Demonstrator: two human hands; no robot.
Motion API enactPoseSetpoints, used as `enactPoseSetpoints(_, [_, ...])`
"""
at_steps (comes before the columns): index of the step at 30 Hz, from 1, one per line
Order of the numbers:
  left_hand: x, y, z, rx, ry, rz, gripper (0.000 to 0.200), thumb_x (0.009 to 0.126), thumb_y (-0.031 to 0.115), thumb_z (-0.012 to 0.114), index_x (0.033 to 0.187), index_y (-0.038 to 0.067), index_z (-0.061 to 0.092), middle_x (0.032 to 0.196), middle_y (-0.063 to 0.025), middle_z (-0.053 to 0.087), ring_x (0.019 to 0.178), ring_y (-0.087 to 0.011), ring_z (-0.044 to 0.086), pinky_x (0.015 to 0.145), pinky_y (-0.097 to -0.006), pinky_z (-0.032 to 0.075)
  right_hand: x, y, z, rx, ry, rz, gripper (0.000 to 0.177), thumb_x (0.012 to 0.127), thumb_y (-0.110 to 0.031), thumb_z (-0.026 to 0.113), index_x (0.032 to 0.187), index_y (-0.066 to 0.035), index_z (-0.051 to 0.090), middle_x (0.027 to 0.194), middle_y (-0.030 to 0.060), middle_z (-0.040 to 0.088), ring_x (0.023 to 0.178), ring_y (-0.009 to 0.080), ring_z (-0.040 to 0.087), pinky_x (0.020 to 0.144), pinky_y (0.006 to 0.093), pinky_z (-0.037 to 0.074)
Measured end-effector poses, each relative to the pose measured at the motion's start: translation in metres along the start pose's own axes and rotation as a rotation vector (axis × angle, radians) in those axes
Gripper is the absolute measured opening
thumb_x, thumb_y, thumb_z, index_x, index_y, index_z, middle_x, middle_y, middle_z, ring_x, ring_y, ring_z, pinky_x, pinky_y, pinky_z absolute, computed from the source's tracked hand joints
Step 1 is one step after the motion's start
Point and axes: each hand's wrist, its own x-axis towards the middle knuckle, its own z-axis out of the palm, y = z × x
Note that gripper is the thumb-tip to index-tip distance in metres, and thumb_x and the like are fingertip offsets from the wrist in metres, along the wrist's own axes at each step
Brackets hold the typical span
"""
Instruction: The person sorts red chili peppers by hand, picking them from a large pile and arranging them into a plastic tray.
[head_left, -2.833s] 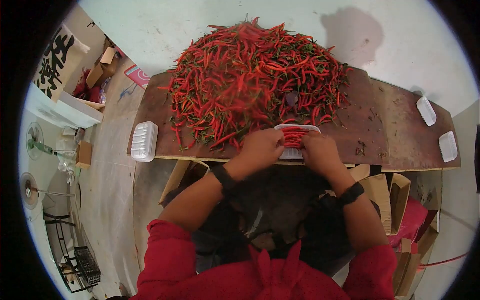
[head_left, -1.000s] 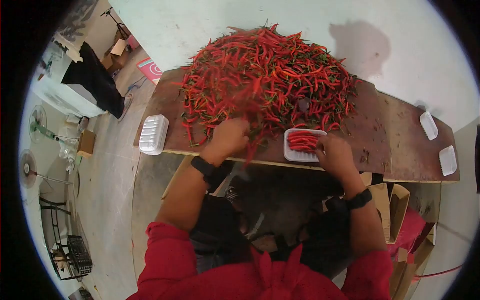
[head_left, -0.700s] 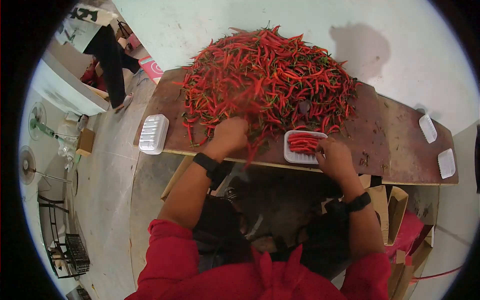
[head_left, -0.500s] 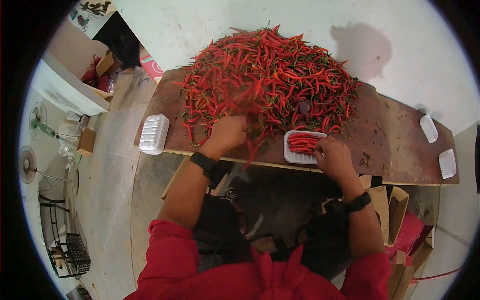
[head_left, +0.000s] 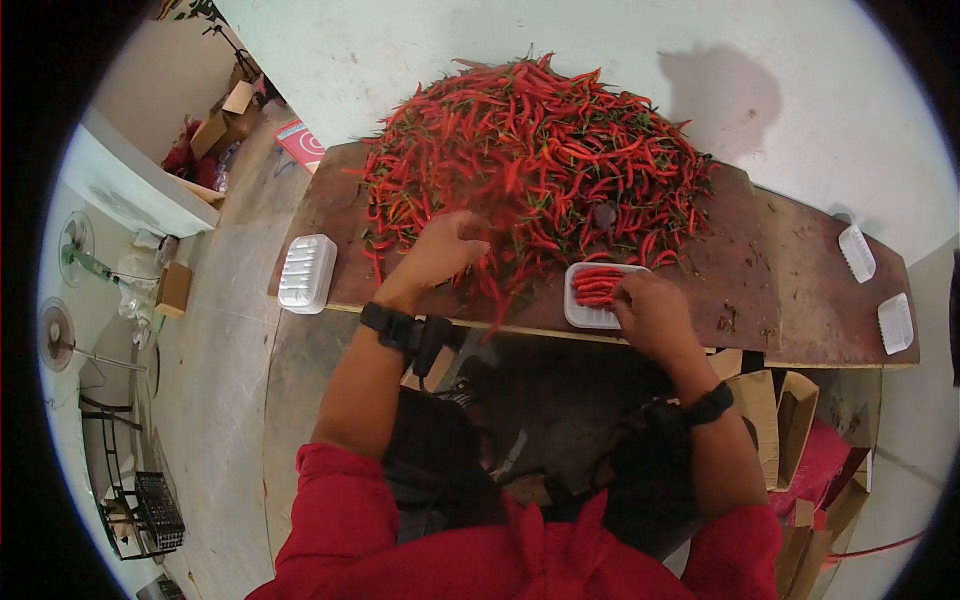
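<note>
A large heap of red chili peppers (head_left: 540,150) with green stems covers the middle of the brown board. At the heap's lower left edge is my left hand (head_left: 445,248), its thumb and forefinger apart with no pepper visible between them. A white plastic tray (head_left: 592,319) stands at the board's front edge, holding a small row of chili peppers (head_left: 597,284). My right hand (head_left: 655,312) reaches over the tray's right side, its curled fingers on the ends of that row. Its fingertips are partly hidden.
Upside down on the left end of the board (head_left: 335,215) lies a stack of white trays (head_left: 307,274). Two more white trays (head_left: 895,324) (head_left: 857,254) sit at the far right. Cardboard boxes (head_left: 765,420) stand below the board at right. A dark round object (head_left: 604,215) rests among the peppers.
My left hand has shifted slightly up and its fingers have parted from a closed shape. My right hand has moved a little left, and the row in the tray sits slightly further left.
</note>
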Motion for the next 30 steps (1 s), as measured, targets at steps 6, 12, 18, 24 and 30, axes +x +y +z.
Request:
enactPoseSetpoints(6, [-0.009, 0.016, 0.016, -0.321, -0.019, -0.003, 0.046, 0.079, 0.007, 0.064, 0.123, 0.002, 0.049, 0.089, -0.0038, 0.06, 0.077, -0.0095, 0.057, 0.066, -0.0242, 0.046, 0.006, -0.022, 0.015, 0.274, -0.011, -0.009, 0.015, 0.075, -0.013, 0.064, 0.088, -0.005, 0.066, 0.087, 0.0151, 0.064, 0.079, 0.0333, 0.062, 0.071, 0.0422, 0.048])
enactPoseSetpoints(12, [-0.021, 0.028, 0.025, -0.294, -0.197, 0.036, 0.044, 0.077, 0.005, 0.065, 0.118, 0.004, 0.051, 0.092, -0.0051, 0.061, 0.087, -0.0122, 0.057, 0.073, -0.028, 0.048, 0.013, -0.045, 0.016, 0.451, -0.023, 0.022, 0.016, 0.076, -0.013, 0.063, 0.089, -0.003, 0.066, 0.083, 0.0145, 0.065, 0.077, 0.0307, 0.062, 0.069, 0.0396, 0.048])
enactPoseSetpoints(18, [-0.033, 0.033, 0.051, -0.139, -0.356, 0.109, 0.027, 0.075, 0.006, 0.066, 0.1, 0.002, 0.055, 0.088, -0.0065, 0.063, 0.082, -0.012, 0.058, 0.071, -0.0291, 0.048, 0.019, -0.037, 0.025, 0.74, -0.086, 0.16, 0.018, 0.077, -0.013, 0.063, 0.088, 0.002, 0.065, 0.076, 0.0104, 0.063, 0.069, 0.0181, 0.06, 0.065, 0.0322, 0.047])
enactPoseSetpoints(24, [-0.031, 0.033, 0.058, -0.191, -0.364, 0.141, 0.022, 0.075, 0.006, 0.062, 0.095, 0.0, 0.058, 0.082, -0.0071, 0.063, 0.063, -0.0121, 0.059, 0.053, -0.0285, 0.047, 0.015, -0.038, 0.011, 0.799, -0.217, 0.249, 0.017, 0.077, -0.012, 0.063, 0.085, 0.003, 0.065, 0.075, 0.0083, 0.064, 0.069, 0.0129, 0.06, 0.065, 0.0291, 0.047])
enactPoseSetpoints(30, [-0.034, 0.046, 0.058, -0.13, -0.471, 0.046, 0.021, 0.077, 0.006, 0.061, 0.097, 0.0, 0.058, 0.079, -0.0066, 0.062, 0.064, -0.0111, 0.059, 0.054, -0.0277, 0.047, 0.013, -0.031, 0.011, 0.779, -0.231, 0.268, 0.016, 0.074, -0.012, 0.065, 0.082, 0.003, 0.066, 0.072, 0.0068, 0.064, 0.069, 0.0112, 0.06, 0.064, 0.0285, 0.049])
